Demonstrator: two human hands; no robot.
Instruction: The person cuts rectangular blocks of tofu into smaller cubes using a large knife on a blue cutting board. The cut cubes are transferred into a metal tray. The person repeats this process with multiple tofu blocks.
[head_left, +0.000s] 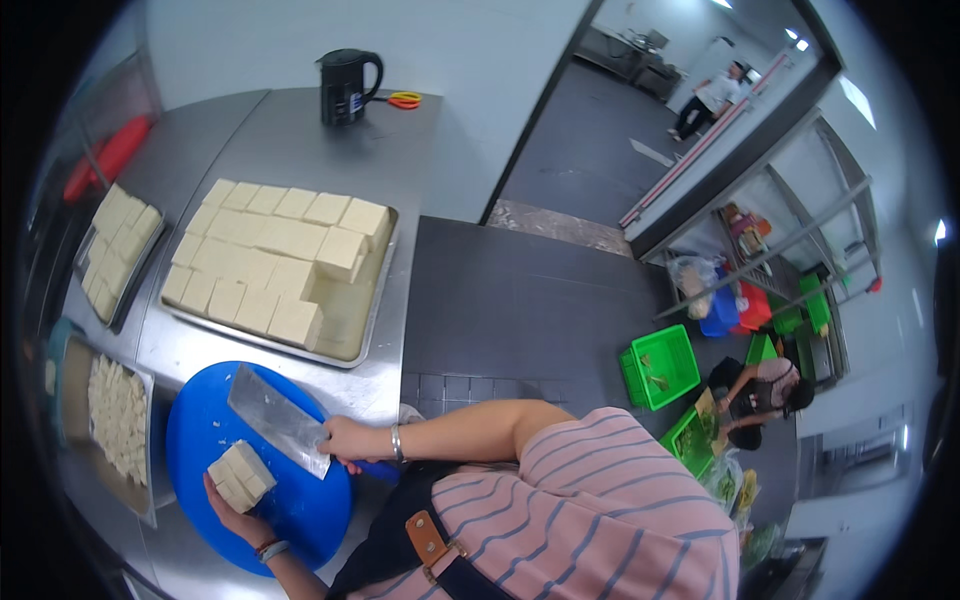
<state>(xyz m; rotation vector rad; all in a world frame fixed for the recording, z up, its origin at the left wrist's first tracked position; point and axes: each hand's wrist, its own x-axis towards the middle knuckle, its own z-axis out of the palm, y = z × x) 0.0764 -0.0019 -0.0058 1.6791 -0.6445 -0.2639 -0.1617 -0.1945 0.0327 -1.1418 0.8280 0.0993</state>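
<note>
A block of tofu (241, 477), scored into smaller pieces, rests on a round blue cutting board (300, 525). My left hand (238, 517) cups its near side, with fingers along the lower left edge. Above the board, my right hand (349, 441) grips a cleaver (274, 420) by its blue handle; the broad metal blade lies nearly flat, apart from the tofu. Beyond the board, a metal tray (371, 319) holds many tofu blocks in some liquid. Left of the board stands a deep metal pan (71, 405) with small tofu cubes.
A smaller tray of tofu blocks (116, 251) is at the left. A black kettle (345, 90) and orange-handled scissors (405, 100) stand farther back. On the floor at the right are green crates (664, 367) and a crouching person (772, 386); another person (712, 97) is beyond the doorway.
</note>
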